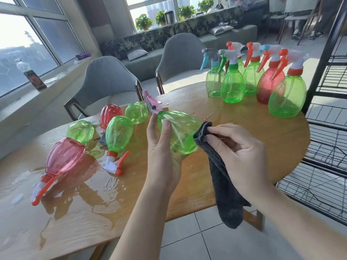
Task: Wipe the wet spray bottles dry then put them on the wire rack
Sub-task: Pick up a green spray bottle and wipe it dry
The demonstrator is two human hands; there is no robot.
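My left hand (162, 147) grips a green spray bottle (180, 132) with a pink trigger head, held on its side above the table's middle. My right hand (238, 149) pinches a dark grey cloth (225, 184) against the bottle's base; the cloth hangs down past the table edge. Several wet bottles lie on their sides to the left: a pink one (64, 158), a green one with an orange trigger (118, 136), a red one (109, 115) and two more green ones. Several upright bottles (232, 85) stand at the far right of the table. The black wire rack (330, 139) stands at the right.
Water is pooled on the wooden table (253, 119) at the front left, around the lying bottles. Two grey chairs (107, 79) stand behind the table. A plastic water bottle (32, 76) stands on the window sill at the left. The floor is tiled.
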